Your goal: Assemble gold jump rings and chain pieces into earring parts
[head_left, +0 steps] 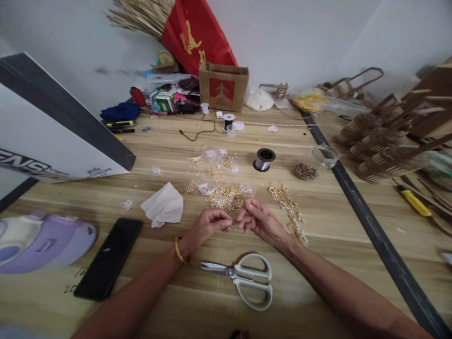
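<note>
The small piece (229, 227) sits right at the left hand's (211, 225) fingertips, on the side facing the right hand (259, 217); the left grip is pinched on it and is the nearer of the two. The right hand is just beside it, apart from the piece by a narrow gap, its fingers curled; whether that grip holds anything I cannot tell. The piece is too small and blurred for its long axis to be read with confidence. Both hands are over the middle of the bench (197, 315), with the bead pile (224, 198) just beyond them toward the far edge.

The chains (292, 214) lie just beyond the right forearm, toward the bench's right side, their long axis running from the far edge toward the near one and slanting right.

Counted: one piece in the left grip; one bead pile, its beads too many to number; two pale rings at the chains' far end; one pair of scissors (230, 272) nearer the near edge, blades toward the left side; one phone (109, 259) and one tissue (163, 205) left of the hands; one wire spool (264, 160) beyond the pile; one bead bowl (306, 172) farther right.
</note>
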`<move>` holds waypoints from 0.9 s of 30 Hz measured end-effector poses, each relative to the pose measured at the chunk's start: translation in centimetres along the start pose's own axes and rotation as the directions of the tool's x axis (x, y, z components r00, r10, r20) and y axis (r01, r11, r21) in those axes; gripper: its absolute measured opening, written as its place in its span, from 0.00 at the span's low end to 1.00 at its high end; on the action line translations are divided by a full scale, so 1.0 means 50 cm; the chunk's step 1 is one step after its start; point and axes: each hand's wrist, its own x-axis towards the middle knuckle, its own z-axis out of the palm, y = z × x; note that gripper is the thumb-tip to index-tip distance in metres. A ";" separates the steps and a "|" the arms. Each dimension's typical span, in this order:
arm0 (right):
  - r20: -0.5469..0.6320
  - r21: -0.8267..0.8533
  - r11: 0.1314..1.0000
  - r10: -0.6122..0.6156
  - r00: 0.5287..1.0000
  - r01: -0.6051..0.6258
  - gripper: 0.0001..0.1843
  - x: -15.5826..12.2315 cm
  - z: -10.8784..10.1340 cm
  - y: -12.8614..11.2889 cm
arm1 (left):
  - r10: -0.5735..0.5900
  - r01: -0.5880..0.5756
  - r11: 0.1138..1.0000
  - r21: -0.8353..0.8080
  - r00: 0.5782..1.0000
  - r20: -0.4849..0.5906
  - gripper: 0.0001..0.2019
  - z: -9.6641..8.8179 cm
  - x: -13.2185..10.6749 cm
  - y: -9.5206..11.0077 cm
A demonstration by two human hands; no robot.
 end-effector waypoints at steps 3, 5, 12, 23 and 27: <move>-0.006 -0.005 1.000 -0.015 1.000 0.015 0.16 0.001 -0.004 0.004 | 0.014 -0.014 1.000 -0.015 0.999 0.038 0.08 -0.004 0.002 -0.007; -0.029 -0.106 0.991 -0.080 0.996 0.076 0.15 -0.002 -0.006 0.007 | 0.026 -0.026 1.000 -0.014 0.998 0.049 0.08 -0.005 0.002 -0.008; 0.104 -0.724 0.626 -0.318 0.942 0.291 0.11 -0.014 -0.002 -0.001 | 0.031 -0.031 0.999 -0.017 0.999 0.042 0.09 -0.009 0.000 -0.010; 0.234 -0.770 0.458 -0.445 0.864 0.444 0.07 -0.016 -0.004 0.003 | 0.008 -0.008 1.000 0.020 0.999 0.034 0.10 -0.004 -0.001 -0.005; 0.215 -0.689 0.559 -0.451 0.867 0.461 0.08 -0.021 0.010 0.004 | 0.011 -0.015 0.996 0.088 0.999 0.049 0.09 0.000 -0.001 -0.007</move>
